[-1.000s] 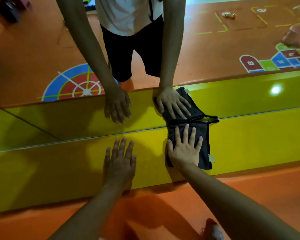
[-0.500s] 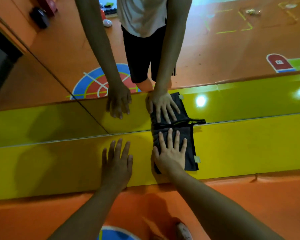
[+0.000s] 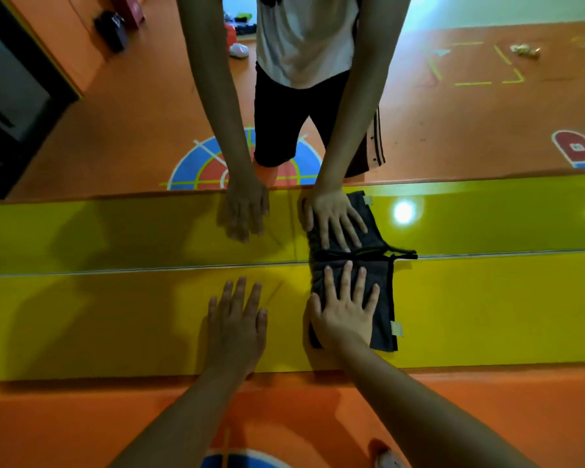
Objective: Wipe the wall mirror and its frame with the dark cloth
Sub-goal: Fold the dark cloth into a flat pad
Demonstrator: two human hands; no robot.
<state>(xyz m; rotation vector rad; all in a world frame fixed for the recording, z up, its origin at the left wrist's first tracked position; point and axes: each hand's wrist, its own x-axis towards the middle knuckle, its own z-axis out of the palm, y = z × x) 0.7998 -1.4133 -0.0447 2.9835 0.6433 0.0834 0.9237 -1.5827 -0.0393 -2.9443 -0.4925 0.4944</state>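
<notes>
The wall mirror (image 3: 453, 123) fills the upper half of the view, its lower edge meeting a glossy yellow frame band (image 3: 487, 309). A folded dark cloth (image 3: 384, 309) lies flat on the band, its top edge against the glass. My right hand (image 3: 345, 312) presses on the cloth with fingers straight and spread. My left hand (image 3: 235, 319) rests flat on the bare yellow band to the left of the cloth, fingers straight. Both hands and the cloth are doubled in the mirror's reflection.
Orange floor (image 3: 81, 427) runs below the yellow band, with a blue floor marking (image 3: 240, 461) and my shoe (image 3: 387, 459) at the bottom edge. The mirror reflects an orange floor with painted game patterns, a dark doorway at left and small items.
My right hand has slid the cloth leftward along the yellow band, nearer to my left hand. The left hand has stayed flat on the band. The view has shifted left.
</notes>
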